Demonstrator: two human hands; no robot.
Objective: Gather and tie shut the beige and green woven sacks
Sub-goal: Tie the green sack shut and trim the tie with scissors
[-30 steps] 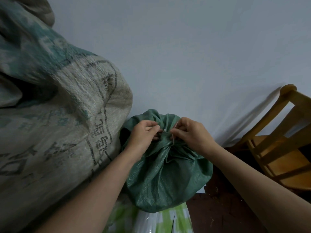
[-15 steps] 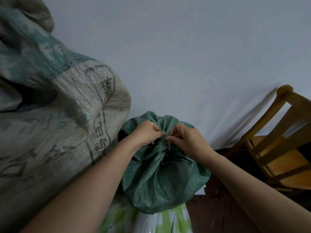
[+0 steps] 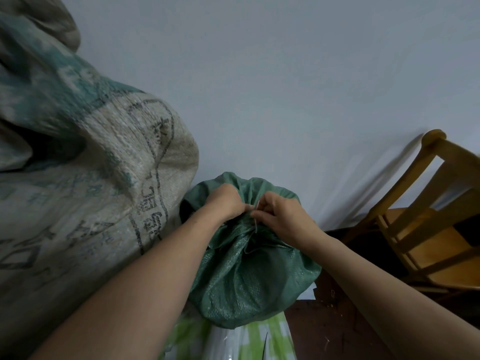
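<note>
head view: the green woven sack point(image 3: 249, 276) sits at the floor's point(image 3: 324, 333) wall edge, just beside the big printed beige woven sack point(image 3: 104, 203), with a wooden chair point(image 3: 428, 224) to the right. the left hand point(image 3: 228, 203) grips its gathered neck; the right hand point(image 3: 280, 216) pinches a thin pale string point(image 3: 256, 221) there.

Single head-worn wide-angle view, looking forward and down, close above the green sack point(image 3: 249, 281), wall point(image 3: 285, 87) behind
</note>
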